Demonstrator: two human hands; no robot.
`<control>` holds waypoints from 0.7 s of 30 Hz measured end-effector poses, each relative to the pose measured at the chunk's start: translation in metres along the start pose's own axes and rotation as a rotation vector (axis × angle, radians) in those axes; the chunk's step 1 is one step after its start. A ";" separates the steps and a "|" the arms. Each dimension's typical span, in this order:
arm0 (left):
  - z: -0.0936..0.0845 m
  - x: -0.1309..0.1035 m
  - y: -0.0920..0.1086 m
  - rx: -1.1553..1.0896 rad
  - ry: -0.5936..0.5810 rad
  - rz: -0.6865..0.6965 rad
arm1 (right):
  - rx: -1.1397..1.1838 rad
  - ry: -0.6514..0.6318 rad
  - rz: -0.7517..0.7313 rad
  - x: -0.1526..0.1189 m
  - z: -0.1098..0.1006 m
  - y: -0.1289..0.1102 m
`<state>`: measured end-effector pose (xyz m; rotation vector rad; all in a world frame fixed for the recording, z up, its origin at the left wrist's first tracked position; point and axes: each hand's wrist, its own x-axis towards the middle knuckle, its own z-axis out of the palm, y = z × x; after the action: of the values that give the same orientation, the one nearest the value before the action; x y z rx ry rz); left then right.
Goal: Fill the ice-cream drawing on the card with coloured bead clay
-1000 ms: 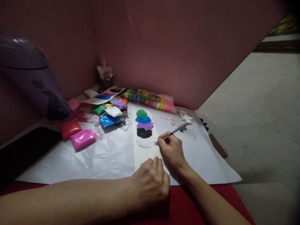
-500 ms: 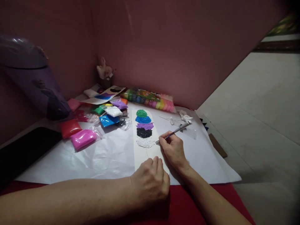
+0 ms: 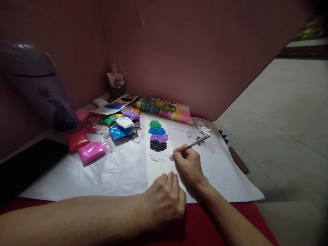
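My right hand (image 3: 188, 162) pinches a slim metal fork (image 3: 196, 143) with a ridged handle, its tines at the right edge of a white clay patch (image 3: 159, 156). That patch is the lowest in a column on a cream card (image 3: 153, 174). Above it are textured black (image 3: 158, 146), purple (image 3: 159, 138), blue (image 3: 157, 131) and green (image 3: 155, 124) patches. A thin curved line runs down the card below the white. Across the card's lower end lies my left hand (image 3: 165, 198), closed in a fist; the inside of its fingers is hidden.
Left of the card are several clay packets, among them pink (image 3: 91, 152), red (image 3: 78, 140) and blue (image 3: 120, 132). A long multicolour clay pack (image 3: 164, 109) lies by the wall. White scraps (image 3: 203, 128) sit to the right. A dark flat object (image 3: 33, 164) and purple bin (image 3: 48, 92) stand left.
The fork's tines have shifted slightly left, against the white patch's edge. My left hand stays in place on the card. The whole view has moved a little.
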<state>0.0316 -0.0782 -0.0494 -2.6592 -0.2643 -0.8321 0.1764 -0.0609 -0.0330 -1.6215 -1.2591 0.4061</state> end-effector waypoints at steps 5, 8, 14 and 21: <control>0.000 0.002 0.000 -0.015 0.074 -0.020 | -0.061 -0.041 -0.004 0.000 0.003 0.000; -0.002 0.003 -0.001 -0.021 0.073 -0.018 | -0.113 0.025 0.005 0.002 0.002 -0.001; -0.002 0.001 0.000 -0.002 0.027 -0.011 | 0.001 -0.024 0.006 -0.001 0.002 -0.002; 0.001 -0.001 0.000 0.009 0.002 0.012 | -0.113 0.041 0.012 0.003 0.002 -0.004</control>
<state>0.0313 -0.0782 -0.0507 -2.6488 -0.2510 -0.8274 0.1739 -0.0571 -0.0295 -1.7247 -1.2615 0.3124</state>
